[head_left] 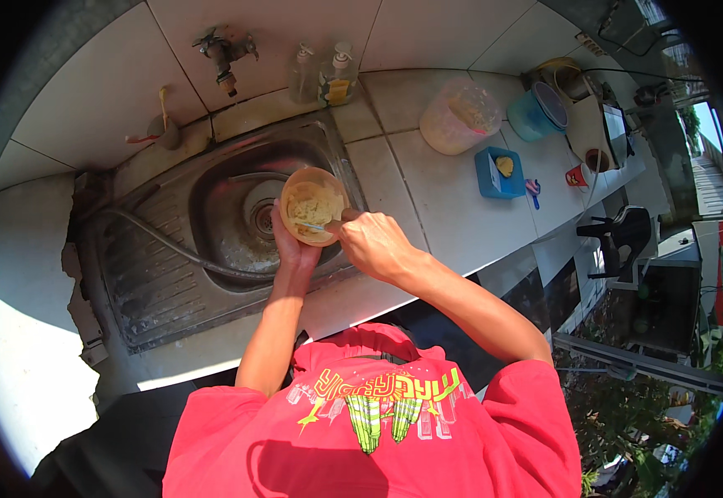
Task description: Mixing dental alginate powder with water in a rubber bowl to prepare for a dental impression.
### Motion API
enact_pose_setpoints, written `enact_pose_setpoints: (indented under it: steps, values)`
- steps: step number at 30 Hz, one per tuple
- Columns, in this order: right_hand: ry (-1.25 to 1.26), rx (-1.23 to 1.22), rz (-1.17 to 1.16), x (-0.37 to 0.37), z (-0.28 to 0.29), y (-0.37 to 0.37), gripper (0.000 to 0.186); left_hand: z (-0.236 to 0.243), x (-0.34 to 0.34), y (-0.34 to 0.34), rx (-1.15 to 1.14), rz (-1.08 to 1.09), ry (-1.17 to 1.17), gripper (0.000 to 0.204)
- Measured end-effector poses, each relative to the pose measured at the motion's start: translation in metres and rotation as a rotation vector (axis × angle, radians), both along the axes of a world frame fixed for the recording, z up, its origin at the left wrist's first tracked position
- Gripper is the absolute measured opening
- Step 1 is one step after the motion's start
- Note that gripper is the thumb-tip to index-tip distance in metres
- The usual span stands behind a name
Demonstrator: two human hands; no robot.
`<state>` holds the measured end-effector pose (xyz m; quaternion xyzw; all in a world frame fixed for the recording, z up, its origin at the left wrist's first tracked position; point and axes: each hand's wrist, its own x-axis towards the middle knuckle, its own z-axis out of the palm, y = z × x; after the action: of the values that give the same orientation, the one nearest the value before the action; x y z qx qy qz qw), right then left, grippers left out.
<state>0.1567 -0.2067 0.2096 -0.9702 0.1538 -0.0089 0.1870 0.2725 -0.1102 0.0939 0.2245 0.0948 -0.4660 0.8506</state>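
Observation:
My left hand (293,245) grips a translucent orange bowl (322,184) from its lower left, over the steel sink (212,202). Pale yellow, lumpy food (310,204) lies in the bowl. My right hand (374,245) is closed at the bowl's right side on a thin, light-coloured utensil (311,225) that reaches into the food; its end is hidden in it. A grey hose (145,230) lies across the drainboard and into the basin behind the bowl.
A tap (220,58) and two pump bottles (336,79) are at the back. Rightward on the tiled counter (411,199) stand a pink container (453,129), a lidded blue bucket (531,116), a blue box (492,183) and a red cup (575,175). A black chair (627,232) is farther right.

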Motion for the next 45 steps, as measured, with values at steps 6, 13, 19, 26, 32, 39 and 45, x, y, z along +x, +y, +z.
enact_pose_setpoints:
  steps: [6, 13, 19, 26, 32, 39, 45]
  values:
    - [-0.036, -0.140, -0.071, -0.019, 0.010, -0.014, 0.008, 0.004, -0.017, -0.007, 0.022, -0.123, -0.009, 0.052]
    - [0.109, -0.138, 0.030, -0.045, 0.025, -0.040, 0.030, 0.020, -0.028, -0.017, 0.016, -0.337, 0.008, 0.051]
    - [0.122, -0.180, -0.002, -0.088, 0.034, -0.062, 0.029, 0.036, -0.053, -0.038, 0.078, -0.382, -0.222, 0.043]
    - [0.028, -0.212, 0.210, -0.161, 0.055, -0.080, 0.017, 0.055, -0.091, -0.073, 0.099, -0.670, -0.135, 0.055]
    - [-0.137, -0.418, 0.481, -0.212, 0.081, -0.125, 0.013, 0.061, -0.149, -0.121, 0.079, -1.131, -0.132, 0.051]
    - [0.140, -0.196, -0.075, -0.324, 0.052, -0.205, 0.015, 0.059, -0.241, -0.168, 0.089, -1.045, -0.351, 0.059]
    - [-0.053, 0.217, -0.346, -0.393, 0.001, -0.161, 0.015, 0.024, -0.323, -0.197, 0.068, -0.811, -0.105, 0.060]
